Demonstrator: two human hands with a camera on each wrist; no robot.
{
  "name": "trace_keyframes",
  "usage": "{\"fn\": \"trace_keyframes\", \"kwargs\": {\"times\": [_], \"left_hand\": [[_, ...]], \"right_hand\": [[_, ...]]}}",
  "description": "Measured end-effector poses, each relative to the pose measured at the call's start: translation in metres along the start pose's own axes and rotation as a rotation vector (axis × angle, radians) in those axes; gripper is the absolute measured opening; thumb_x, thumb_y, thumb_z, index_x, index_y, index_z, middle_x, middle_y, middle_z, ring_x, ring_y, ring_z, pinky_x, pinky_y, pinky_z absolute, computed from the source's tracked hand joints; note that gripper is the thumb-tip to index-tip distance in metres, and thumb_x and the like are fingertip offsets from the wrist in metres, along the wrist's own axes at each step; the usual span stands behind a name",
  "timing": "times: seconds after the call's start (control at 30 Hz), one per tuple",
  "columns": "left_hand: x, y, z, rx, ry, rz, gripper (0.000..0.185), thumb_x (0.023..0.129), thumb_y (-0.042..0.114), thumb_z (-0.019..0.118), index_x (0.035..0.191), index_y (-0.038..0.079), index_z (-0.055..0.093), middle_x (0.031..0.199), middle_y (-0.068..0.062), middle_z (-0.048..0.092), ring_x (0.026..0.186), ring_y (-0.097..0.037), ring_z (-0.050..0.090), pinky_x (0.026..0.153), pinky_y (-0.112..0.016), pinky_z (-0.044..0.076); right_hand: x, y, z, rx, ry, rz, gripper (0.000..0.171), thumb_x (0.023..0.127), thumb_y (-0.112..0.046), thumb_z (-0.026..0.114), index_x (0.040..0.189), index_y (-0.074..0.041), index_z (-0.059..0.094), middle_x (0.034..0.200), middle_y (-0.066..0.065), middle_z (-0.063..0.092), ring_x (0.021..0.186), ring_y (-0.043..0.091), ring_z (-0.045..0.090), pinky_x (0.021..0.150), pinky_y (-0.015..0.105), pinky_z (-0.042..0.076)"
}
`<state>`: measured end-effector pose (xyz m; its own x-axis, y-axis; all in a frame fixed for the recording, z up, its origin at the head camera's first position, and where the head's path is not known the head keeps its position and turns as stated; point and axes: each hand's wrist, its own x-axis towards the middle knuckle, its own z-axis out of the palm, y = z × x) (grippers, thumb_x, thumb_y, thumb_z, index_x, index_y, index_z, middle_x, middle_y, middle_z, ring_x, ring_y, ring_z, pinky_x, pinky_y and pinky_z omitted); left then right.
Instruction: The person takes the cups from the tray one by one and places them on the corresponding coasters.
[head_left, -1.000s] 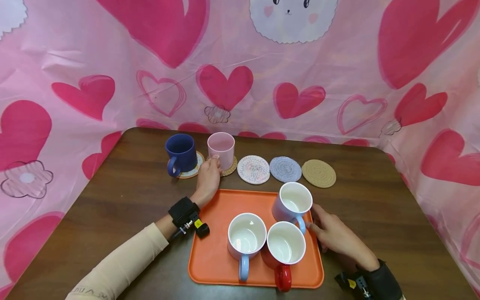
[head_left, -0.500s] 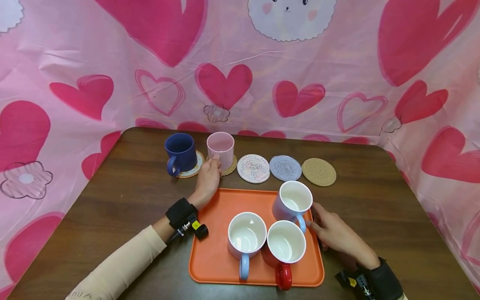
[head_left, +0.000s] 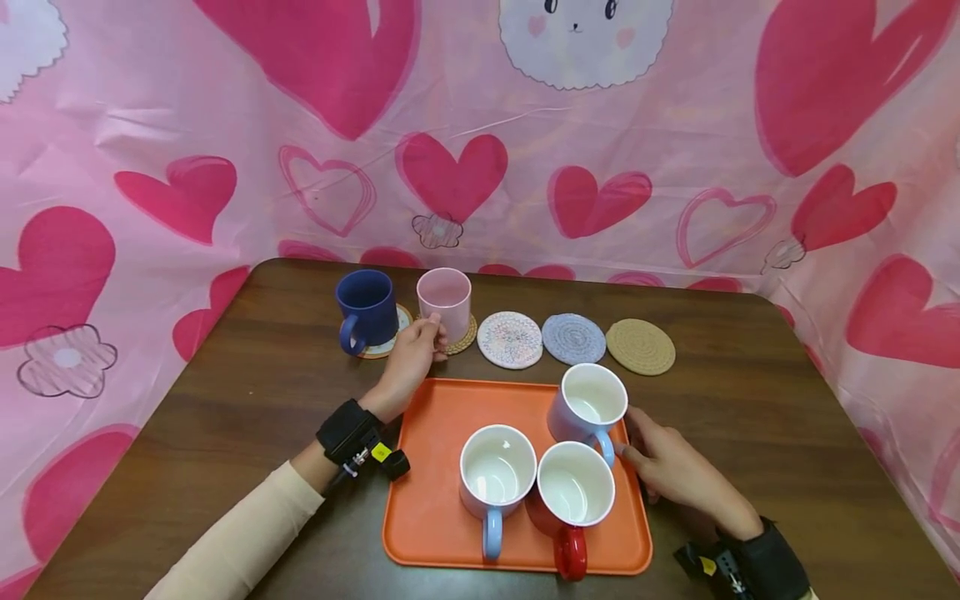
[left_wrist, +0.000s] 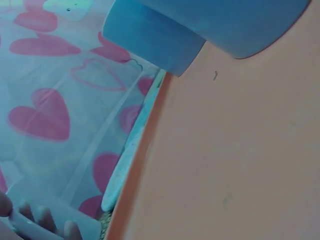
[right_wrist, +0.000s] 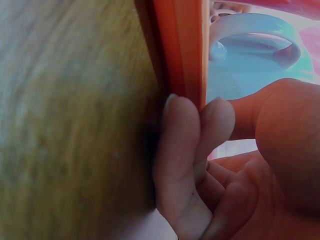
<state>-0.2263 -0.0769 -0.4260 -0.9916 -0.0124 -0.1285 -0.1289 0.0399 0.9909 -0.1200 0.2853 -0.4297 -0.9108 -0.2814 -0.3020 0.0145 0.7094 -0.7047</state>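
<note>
A pink mug [head_left: 447,307] stands upright on a woven straw coaster [head_left: 465,337] at the back of the table. My left hand [head_left: 411,354] is at its near side, fingers round the handle [left_wrist: 31,226], which shows in the left wrist view. Just left, a dark blue mug [head_left: 369,307] sits on a patterned round coaster [head_left: 386,347]. My right hand [head_left: 671,462] holds the right rim of the orange tray [head_left: 435,533], fingertips [right_wrist: 180,120] along its outer edge. On the tray stand two mugs with light blue handles [head_left: 492,533] and a mug with a red handle [head_left: 572,552].
Right of the pink mug lie a white speckled coaster [head_left: 510,340], a blue-grey coaster [head_left: 573,338] and a tan coaster [head_left: 641,347]. A pink heart-patterned cloth [head_left: 600,117] hangs behind the wooden table [head_left: 757,392]. The tray's back edge runs close in front of the coasters.
My left wrist has shifted slightly left and towards me, its fingers still at the pink mug's handle. The mugs, the tray and my right hand stay put.
</note>
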Motion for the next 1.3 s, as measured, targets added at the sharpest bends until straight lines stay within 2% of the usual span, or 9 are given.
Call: {"fn": "trace_keyframes", "kwargs": {"times": [0.27, 0.33, 0.43, 0.53, 0.6, 0.8, 1.1, 1.2, 1.3], "left_hand": [[-0.023, 0.008, -0.026, 0.162, -0.056, 0.005, 0.038, 0.108, 0.023, 0.048, 0.138, 0.0, 0.045, 0.131, -0.019, 0.052, 0.118, -0.036, 0.055, 0.103, -0.048, 0.047], [-0.034, 0.01, -0.037, 0.256, -0.088, 0.019, 0.041, 0.107, 0.025, 0.05, 0.141, 0.002, 0.044, 0.129, -0.018, 0.052, 0.114, -0.035, 0.055, 0.099, -0.046, 0.047], [-0.05, 0.011, -0.05, 0.442, -0.118, 0.099, 0.041, 0.105, 0.026, 0.054, 0.138, 0.002, 0.047, 0.12, -0.015, 0.054, 0.104, -0.029, 0.054, 0.09, -0.04, 0.046], [-0.064, 0.007, -0.062, 0.614, -0.111, 0.186, 0.036, 0.103, 0.024, 0.059, 0.131, 0.002, 0.053, 0.107, -0.011, 0.057, 0.092, -0.023, 0.054, 0.081, -0.036, 0.044], [-0.071, 0.002, -0.068, 0.675, -0.104, 0.199, 0.034, 0.101, 0.022, 0.062, 0.127, 0.002, 0.056, 0.1, -0.008, 0.058, 0.086, -0.02, 0.055, 0.076, -0.034, 0.046], [-0.087, -0.006, -0.075, 0.742, -0.133, 0.132, 0.033, 0.099, 0.023, 0.066, 0.123, 0.001, 0.059, 0.079, -0.002, 0.061, 0.063, -0.014, 0.057, 0.061, -0.028, 0.048], [-0.109, -0.01, -0.064, 0.759, -0.152, 0.042, 0.03, 0.092, 0.021, 0.075, 0.112, 0.0, 0.067, 0.072, 0.003, 0.062, 0.058, -0.01, 0.057, 0.057, -0.025, 0.046], [-0.115, -0.011, -0.06, 0.804, -0.153, 0.026, 0.023, 0.088, 0.022, 0.079, 0.1, 0.004, 0.07, 0.068, 0.005, 0.059, 0.059, -0.009, 0.053, 0.056, -0.024, 0.042], [-0.117, -0.012, -0.058, 0.819, -0.156, 0.029, 0.019, 0.086, 0.022, 0.081, 0.091, 0.007, 0.071, 0.065, 0.006, 0.058, 0.058, -0.009, 0.052, 0.056, -0.024, 0.041]], "right_hand": [[0.002, 0.0, -0.001, 0.012, -0.013, 0.009, 0.058, 0.1, -0.012, 0.062, 0.149, -0.004, 0.033, 0.07, 0.007, 0.055, 0.047, 0.024, 0.057, 0.046, 0.037, 0.051], [0.003, -0.001, -0.002, 0.012, -0.014, 0.006, 0.058, 0.1, -0.012, 0.062, 0.149, -0.004, 0.033, 0.071, 0.008, 0.055, 0.047, 0.024, 0.057, 0.046, 0.037, 0.051], [0.003, -0.001, -0.002, 0.01, -0.016, 0.002, 0.058, 0.1, -0.012, 0.062, 0.149, -0.004, 0.033, 0.071, 0.007, 0.055, 0.047, 0.024, 0.057, 0.046, 0.037, 0.051], [0.004, -0.001, -0.001, 0.01, -0.017, -0.003, 0.058, 0.1, -0.013, 0.062, 0.149, -0.004, 0.033, 0.071, 0.007, 0.055, 0.046, 0.024, 0.057, 0.046, 0.037, 0.051], [0.004, -0.001, -0.001, 0.008, -0.017, -0.005, 0.058, 0.1, -0.013, 0.062, 0.149, -0.004, 0.033, 0.071, 0.007, 0.056, 0.046, 0.023, 0.057, 0.046, 0.036, 0.051], [0.005, -0.002, -0.002, 0.012, -0.008, -0.001, 0.058, 0.099, -0.013, 0.063, 0.148, -0.003, 0.033, 0.071, 0.007, 0.055, 0.047, 0.024, 0.056, 0.047, 0.037, 0.052], [0.001, -0.001, 0.002, -0.037, -0.005, -0.011, 0.058, 0.1, -0.013, 0.062, 0.149, -0.002, 0.033, 0.069, 0.006, 0.056, 0.047, 0.022, 0.056, 0.048, 0.035, 0.05], [-0.004, -0.004, 0.001, -0.185, 0.058, -0.1, 0.057, 0.098, -0.015, 0.066, 0.146, 0.002, 0.04, 0.09, 0.01, 0.068, 0.07, 0.023, 0.068, 0.065, 0.041, 0.059], [-0.011, -0.011, -0.002, -0.337, 0.193, -0.21, 0.051, 0.095, -0.014, 0.07, 0.139, 0.004, 0.051, 0.116, 0.015, 0.068, 0.099, 0.027, 0.069, 0.085, 0.051, 0.056]]}}
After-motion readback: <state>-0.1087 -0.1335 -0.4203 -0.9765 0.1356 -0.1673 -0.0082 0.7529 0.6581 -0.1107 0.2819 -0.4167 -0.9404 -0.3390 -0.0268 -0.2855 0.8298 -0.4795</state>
